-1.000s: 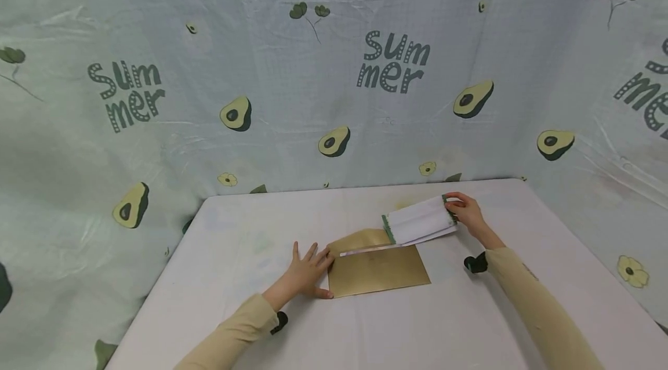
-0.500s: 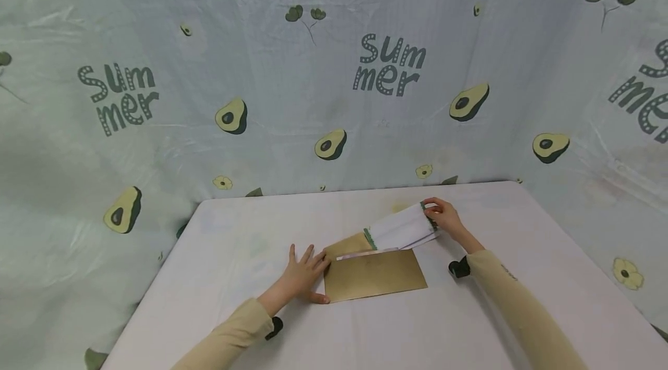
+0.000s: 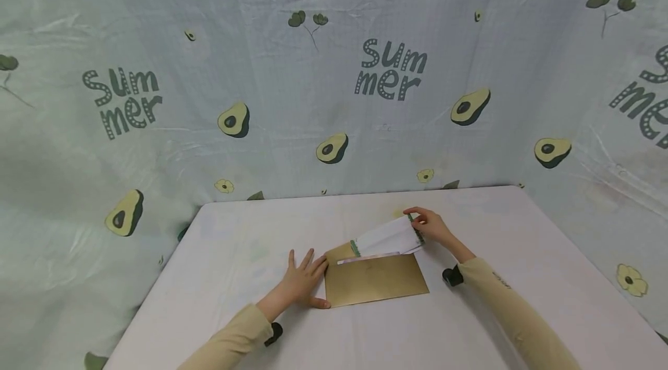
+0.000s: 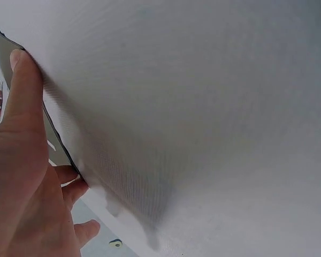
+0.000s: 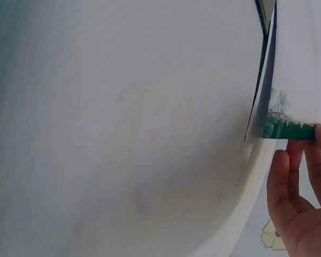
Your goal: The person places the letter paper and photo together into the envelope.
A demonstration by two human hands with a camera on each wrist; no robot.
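Observation:
A gold envelope (image 3: 376,282) lies on the white table with its flap (image 3: 339,252) folded back on the far side. My left hand (image 3: 301,283) rests spread at its left edge, the thumb near the front corner and fingertips touching the far part. Over the flap, at the mouth, slants a folded white paper (image 3: 386,238) with green-printed ends. My right hand (image 3: 433,229) pinches the paper's right end between thumb and fingers. The right wrist view shows the paper's layers slightly apart beside a green border (image 5: 294,131). How far its lower edge sits inside the envelope is unclear.
A pale cloth (image 3: 282,68) printed with avocados and "summer" hangs behind and beside the table (image 3: 250,254). Dark wrist devices, such as the black one (image 3: 453,276) near the right sleeve, sit under both wrists.
My right hand has moved left and slightly nearer, carrying the folded paper leftward along the envelope's mouth. The left hand stays at the envelope's left edge.

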